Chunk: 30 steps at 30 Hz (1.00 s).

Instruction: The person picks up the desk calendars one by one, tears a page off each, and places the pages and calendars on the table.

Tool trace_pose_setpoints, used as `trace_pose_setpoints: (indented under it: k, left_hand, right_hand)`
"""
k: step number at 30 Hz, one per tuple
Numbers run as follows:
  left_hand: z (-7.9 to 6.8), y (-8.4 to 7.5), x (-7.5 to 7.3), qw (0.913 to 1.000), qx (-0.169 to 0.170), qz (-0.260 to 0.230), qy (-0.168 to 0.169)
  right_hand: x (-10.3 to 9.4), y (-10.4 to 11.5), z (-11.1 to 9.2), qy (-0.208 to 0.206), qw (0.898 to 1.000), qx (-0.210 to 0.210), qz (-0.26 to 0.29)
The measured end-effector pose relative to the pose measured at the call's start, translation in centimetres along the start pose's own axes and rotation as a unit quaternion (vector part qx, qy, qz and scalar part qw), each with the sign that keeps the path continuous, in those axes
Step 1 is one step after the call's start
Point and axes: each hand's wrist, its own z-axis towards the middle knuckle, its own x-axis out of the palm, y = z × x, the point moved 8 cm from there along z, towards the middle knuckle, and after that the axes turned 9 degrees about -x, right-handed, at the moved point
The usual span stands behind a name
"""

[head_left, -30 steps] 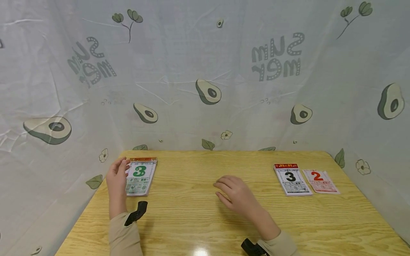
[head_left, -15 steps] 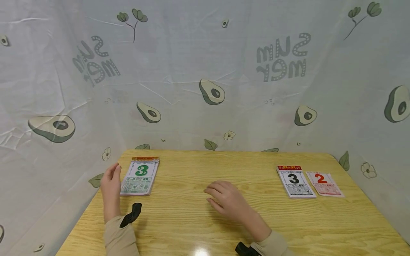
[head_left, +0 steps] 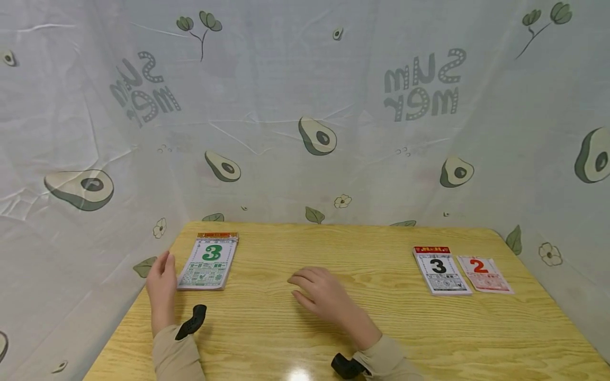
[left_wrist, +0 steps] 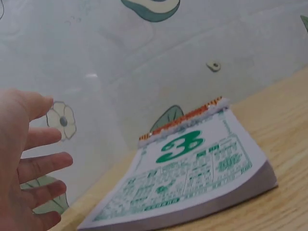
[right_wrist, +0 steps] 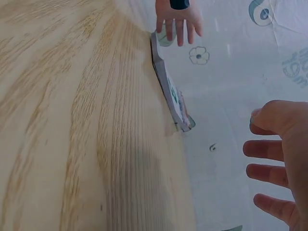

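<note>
A thick tear-off calendar pad (head_left: 208, 264) with a green 3 and an orange-red top strip lies at the table's left. Just left of it hovers my left hand (head_left: 162, 283), its fingers loosely extended and holding nothing; the left wrist view shows a gap between that hand (left_wrist: 33, 163) and the pad (left_wrist: 178, 173). Over the middle of the table is my right hand (head_left: 321, 295), fingers relaxed, with nothing in it. In the right wrist view, the fingers of this hand (right_wrist: 288, 159) are spread apart, and the green-3 pad (right_wrist: 168, 89) stands beyond.
A smaller calendar pad (head_left: 439, 272) with a black 3 and red top lies at the right. Beside it is a loose calendar sheet (head_left: 485, 275) with a red 2. The wooden table (head_left: 295, 248) meets a white patterned curtain (head_left: 267, 95) at the back and sides.
My left hand has drawn back from over the green-3 pad's left edge to beside it. My right hand has moved leftward across the table. The view has shifted slightly.
</note>
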Motion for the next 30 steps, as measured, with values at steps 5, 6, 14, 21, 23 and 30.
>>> trace_pose_setpoints:
  k: [5, 6, 14, 21, 23, 30]
  left_hand:
    - [0.5, 0.8, -0.4, 1.0, 0.0, -0.007, -0.004]
    - [0.7, 0.9, -0.5, 0.9999, 0.0, -0.009, -0.005]
    - [1.2, 1.8, -0.6, 0.9994, -0.01, -0.032, -0.002]
    - [1.7, 2.2, -0.1, 0.9985, -0.022, -0.046, 0.022]
    - [1.7, 2.2, 0.1, 0.9983, -0.025, -0.042, 0.03]
    - [1.7, 1.9, 0.5, 0.9971, -0.042, -0.011, 0.063]
  right_hand:
    - [0.8, 0.3, 0.9, -0.012, 1.0, -0.003, 0.011]
    - [0.9, 0.3, 1.1, -0.014, 1.0, -0.001, 0.014]
    - [3.1, 0.5, 2.6, 0.022, 0.999, 0.027, 0.037]
    - [5.2, 0.6, 3.6, 0.043, 0.996, 0.05, 0.061]
    - [5.7, 0.7, 3.8, 0.044, 0.995, 0.054, 0.067]
    - [7.4, 0.8, 4.5, 0.058, 0.992, 0.071, 0.091]
